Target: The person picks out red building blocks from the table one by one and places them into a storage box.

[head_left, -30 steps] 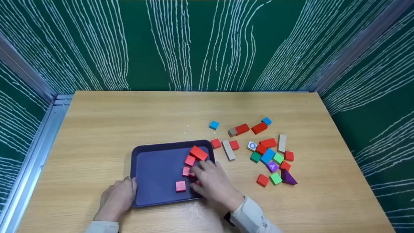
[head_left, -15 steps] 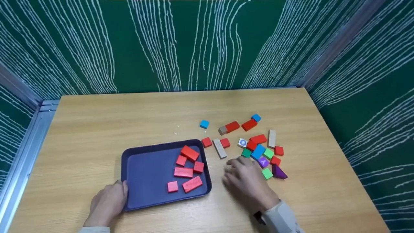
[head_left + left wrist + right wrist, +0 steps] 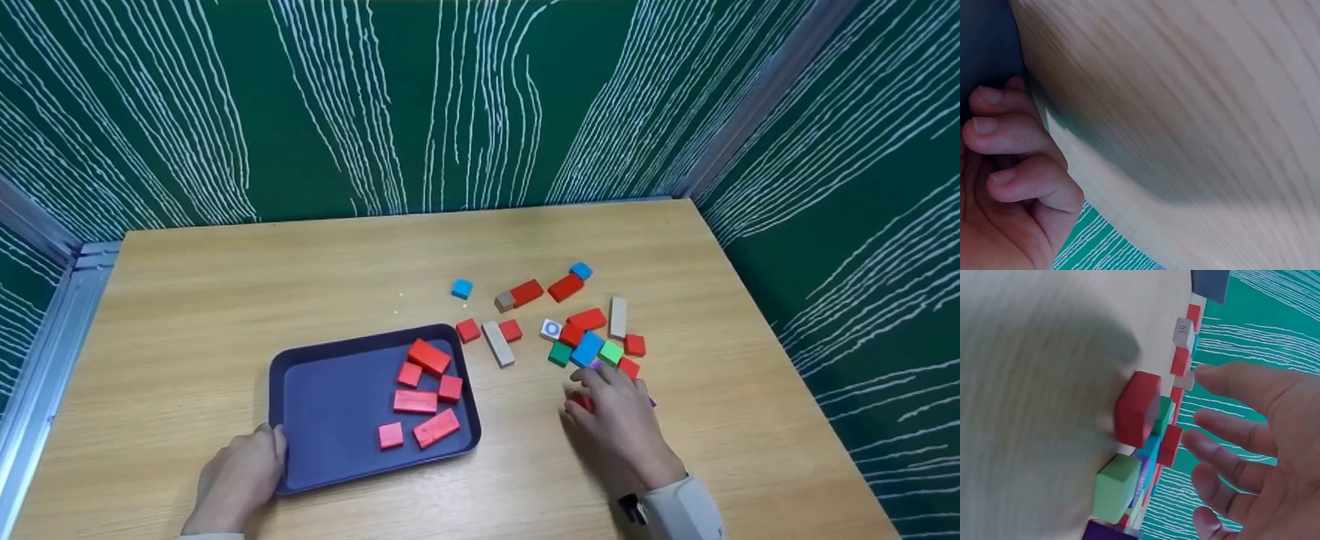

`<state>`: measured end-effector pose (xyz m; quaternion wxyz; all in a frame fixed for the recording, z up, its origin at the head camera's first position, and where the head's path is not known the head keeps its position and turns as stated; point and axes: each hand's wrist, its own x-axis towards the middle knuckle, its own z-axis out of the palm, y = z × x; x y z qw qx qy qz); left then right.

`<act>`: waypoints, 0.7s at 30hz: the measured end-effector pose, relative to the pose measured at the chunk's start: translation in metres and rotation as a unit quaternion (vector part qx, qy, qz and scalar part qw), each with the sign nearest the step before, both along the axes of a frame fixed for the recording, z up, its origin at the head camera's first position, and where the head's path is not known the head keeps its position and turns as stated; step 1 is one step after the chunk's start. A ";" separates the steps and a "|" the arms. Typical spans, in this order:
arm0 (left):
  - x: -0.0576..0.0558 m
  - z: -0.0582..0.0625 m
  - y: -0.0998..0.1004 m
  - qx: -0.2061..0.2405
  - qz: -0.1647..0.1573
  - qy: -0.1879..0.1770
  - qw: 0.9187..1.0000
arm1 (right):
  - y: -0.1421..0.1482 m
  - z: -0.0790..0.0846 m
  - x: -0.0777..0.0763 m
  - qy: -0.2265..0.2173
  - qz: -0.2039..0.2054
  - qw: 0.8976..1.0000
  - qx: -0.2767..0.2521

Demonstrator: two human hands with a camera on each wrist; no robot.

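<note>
At the left side of a dark blue tray (image 3: 330, 412), my left hand (image 3: 244, 472) grips the rim. Its fingers (image 3: 1016, 132) curl against the tray's edge in the left wrist view. Inside the tray, several red blocks lie toward the right, among them a long one (image 3: 415, 401) and a small cube (image 3: 390, 435). My right hand (image 3: 622, 420) hovers over the loose blocks with thumb and fingers apart. Below it is a red block (image 3: 1137, 410), partly hidden by the fingers in the head view. A light green block (image 3: 1117, 486) lies beside that one.
Right of the tray, blue (image 3: 587, 349), green (image 3: 559, 353), red (image 3: 586, 319) and grey (image 3: 617, 318) blocks are scattered. A grey bar (image 3: 498, 343) and a red block (image 3: 468, 330) lie close to the tray's right rim. Green white-streaked panels (image 3: 480, 105) border the table.
My right hand has left the tray and moved right to the loose blocks, uncovering red blocks in the tray. The left hand stays on the rim; the whole head view has shifted.
</note>
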<state>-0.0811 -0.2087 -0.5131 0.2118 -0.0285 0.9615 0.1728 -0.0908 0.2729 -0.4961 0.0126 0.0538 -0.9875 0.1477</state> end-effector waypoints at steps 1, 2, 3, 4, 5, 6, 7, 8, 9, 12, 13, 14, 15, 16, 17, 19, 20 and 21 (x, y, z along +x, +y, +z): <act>0.000 0.000 0.000 0.000 0.001 0.000 1.000 | 0.001 -0.002 0.001 -0.001 -0.001 1.000 0.007; 0.000 0.000 0.000 0.002 0.001 0.001 1.000 | 0.001 -0.004 0.001 -0.002 0.000 1.000 0.017; 0.001 0.000 0.001 0.003 0.000 0.002 1.000 | 0.002 -0.006 0.002 -0.004 0.001 1.000 0.028; 0.001 0.000 0.001 0.003 0.000 0.004 1.000 | 0.003 -0.008 0.003 -0.005 0.002 0.999 0.041; 0.002 0.000 0.001 0.003 -0.002 0.006 1.000 | 0.004 -0.010 0.003 -0.006 0.004 0.999 0.052; 0.002 0.000 0.002 0.003 -0.003 0.007 1.000 | 0.005 -0.012 0.004 -0.006 0.006 0.998 0.063; 0.003 0.001 0.001 0.003 -0.005 0.008 1.000 | 0.005 -0.013 0.004 -0.007 0.009 0.997 0.072; 0.003 0.001 0.001 0.003 -0.006 0.010 1.000 | 0.005 -0.014 0.004 -0.008 0.012 0.997 0.078; 0.003 0.001 0.001 0.001 -0.007 0.010 1.000 | 0.004 -0.014 0.004 -0.010 0.013 0.997 0.079; 0.003 0.001 0.000 0.001 -0.007 0.006 1.000 | 0.001 -0.010 0.002 -0.018 0.016 0.997 0.071; 0.003 0.001 0.000 0.002 -0.007 0.007 1.000 | -0.002 -0.008 0.002 -0.019 0.017 0.997 0.067; 0.003 0.001 0.000 0.002 -0.005 0.007 1.000 | -0.004 -0.005 0.001 -0.021 0.019 0.998 0.061; 0.003 0.001 0.000 0.003 -0.005 0.009 1.000 | -0.008 -0.002 0.000 -0.024 0.021 0.998 0.056; 0.003 0.001 0.000 0.003 -0.004 0.011 1.000 | -0.012 0.002 -0.002 -0.027 0.023 0.998 0.050; 0.003 0.001 0.000 0.003 -0.003 0.014 1.000 | -0.017 0.005 -0.003 -0.029 0.025 0.998 0.045; 0.003 0.001 0.000 0.005 -0.003 0.020 1.000 | -0.029 0.012 -0.007 -0.032 0.031 0.998 0.034; 0.003 0.001 0.001 0.005 -0.002 0.023 1.000 | -0.036 0.015 -0.008 -0.033 0.035 0.998 0.027; 0.003 0.000 0.001 0.005 -0.002 0.026 1.000 | -0.043 0.018 -0.010 -0.033 0.040 0.998 0.023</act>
